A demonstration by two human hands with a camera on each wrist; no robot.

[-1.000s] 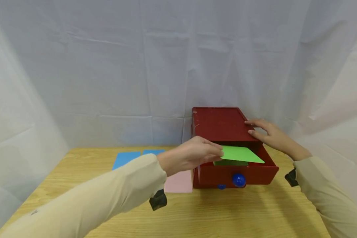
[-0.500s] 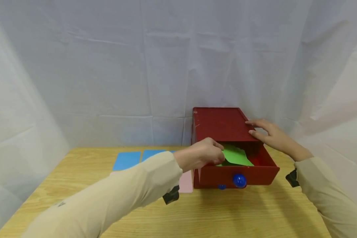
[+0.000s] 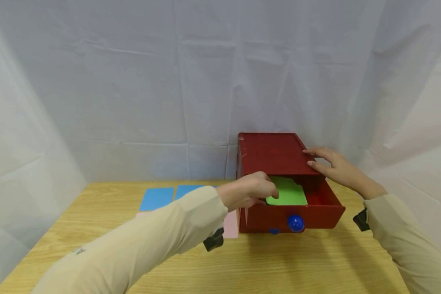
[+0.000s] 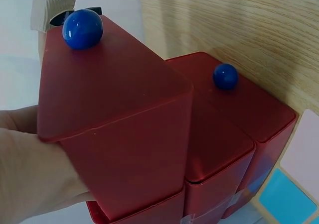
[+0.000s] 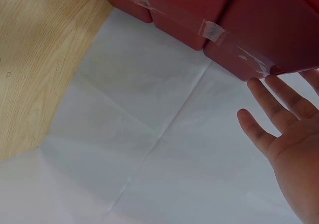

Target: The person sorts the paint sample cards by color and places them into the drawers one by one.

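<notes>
Two hands at a red drawer box (image 3: pixel 275 153), green card (image 3: pixel 287 192) lying flat in its open top drawer (image 3: pixel 297 212), left hand (image 3: pixel 248 190) loosely curled at the card's edge, grip unclear, right hand (image 3: pixel 334 166) flat and straight-fingered on the box top

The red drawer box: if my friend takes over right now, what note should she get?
Left hand: at the open top drawer of the red box, fingers curled by the green card; grip unclear.
Right hand: flat on the box top, steadying it.
Done: green card lies in the drawer.
Left: two blue cards and a pink card on the table; drawer open.
</notes>
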